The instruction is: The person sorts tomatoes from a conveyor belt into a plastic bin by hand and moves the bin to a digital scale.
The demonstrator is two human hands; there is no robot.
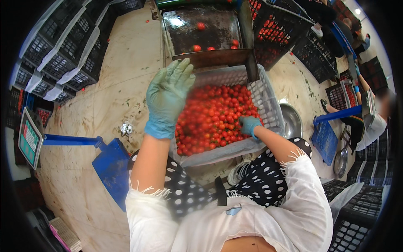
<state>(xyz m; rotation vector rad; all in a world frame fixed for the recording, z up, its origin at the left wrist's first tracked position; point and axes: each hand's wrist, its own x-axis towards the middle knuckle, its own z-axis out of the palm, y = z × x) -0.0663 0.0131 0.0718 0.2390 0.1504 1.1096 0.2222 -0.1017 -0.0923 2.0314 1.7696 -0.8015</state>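
Below a metal chute, a lined crate of red tomatoes

Tomatoes bank up inside the crate; several lie loose on the chute. Above its left side, the left hand, gloved, is raised with fingers stretched out, close together. The right hand dips into the tomatoes; its fingertips are hidden, so I cannot tell whether they grip any. Beside the left hand the tomatoes blur. The crate partly hides a steel bowl at right.
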